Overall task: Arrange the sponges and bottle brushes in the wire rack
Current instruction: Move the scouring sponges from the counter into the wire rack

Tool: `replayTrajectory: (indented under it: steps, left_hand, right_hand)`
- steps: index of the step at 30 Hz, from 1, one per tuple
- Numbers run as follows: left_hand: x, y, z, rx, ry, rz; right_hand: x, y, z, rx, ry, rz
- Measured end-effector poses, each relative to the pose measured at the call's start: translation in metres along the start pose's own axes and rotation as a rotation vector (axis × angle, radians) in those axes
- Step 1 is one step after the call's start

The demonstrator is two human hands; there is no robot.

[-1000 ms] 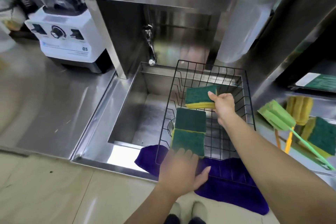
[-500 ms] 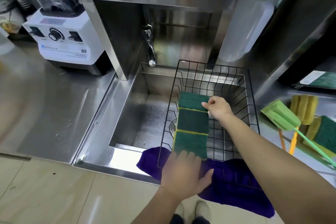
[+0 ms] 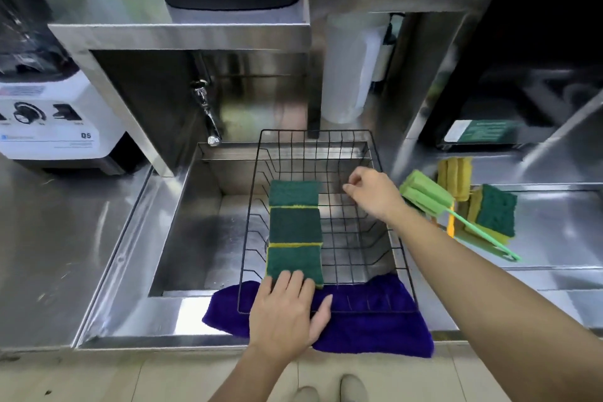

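Note:
A black wire rack [image 3: 385, 173] sits over the sink. Three green-and-yellow sponges lie in a row along its left side: far sponge [image 3: 293, 193], middle sponge [image 3: 295, 225], near sponge [image 3: 293, 259]. My left hand [image 3: 287, 313] rests flat on the rack's front edge, fingertips touching the near sponge. My right hand [image 3: 372, 192] hovers empty over the rack's right side, fingers loosely curled. On the counter to the right lie a green bottle brush [image 3: 427, 194], a yellow bottle brush [image 3: 455, 173] and another green-and-yellow sponge [image 3: 496, 214].
A purple cloth [image 3: 368, 333] lies under the rack's front edge. The steel sink [image 3: 202, 215] has a tap [image 3: 207, 114] at its back left. A white blender base [image 3: 55, 121] stands on the left counter. A white plastic bottle [image 3: 349, 75] stands behind the rack.
My right hand set the third sponge down at the far end of the row, let go and drew back to the right. My left hand stayed on the near sponge.

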State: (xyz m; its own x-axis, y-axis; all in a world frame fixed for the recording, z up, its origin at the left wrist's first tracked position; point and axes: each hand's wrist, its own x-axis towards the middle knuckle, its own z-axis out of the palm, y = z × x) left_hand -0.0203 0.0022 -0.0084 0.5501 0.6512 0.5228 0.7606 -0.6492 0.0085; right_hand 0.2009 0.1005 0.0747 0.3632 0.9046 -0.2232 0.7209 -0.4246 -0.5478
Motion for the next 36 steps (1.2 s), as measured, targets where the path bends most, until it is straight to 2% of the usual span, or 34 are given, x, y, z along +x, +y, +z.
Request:
replayTrajectory:
  steps: [8,13,17,21,23,28,36]
  left_hand:
    - [0.029,0.084,0.017,-0.051,-0.113,0.148]
    - [0.032,0.092,0.022,-0.054,-0.061,0.152]
    - [0.03,0.092,0.027,-0.082,-0.024,0.165]
    - [0.03,0.092,0.028,-0.074,-0.031,0.182]
    - [0.029,0.093,0.027,-0.068,-0.033,0.184]
    - [0.029,0.093,0.027,-0.066,-0.017,0.19]
    - [0.031,0.094,0.026,-0.053,-0.014,0.185]
  right_hand:
    - [-0.016,0.097,-0.055,0.116,0.363,0.242]
    - [-0.028,0.155,-0.078,0.132,0.563,0.444]
    - [-0.035,0.186,-0.084,0.132,0.465,0.682]
    - [-0.04,0.196,-0.078,0.206,0.316,0.783]
    - [-0.038,0.197,-0.075,0.285,0.304,0.795]
    - [-0.032,0.195,-0.075,0.493,0.399,0.763]
    - [-0.029,0.161,-0.103,0.721,0.74,0.423]
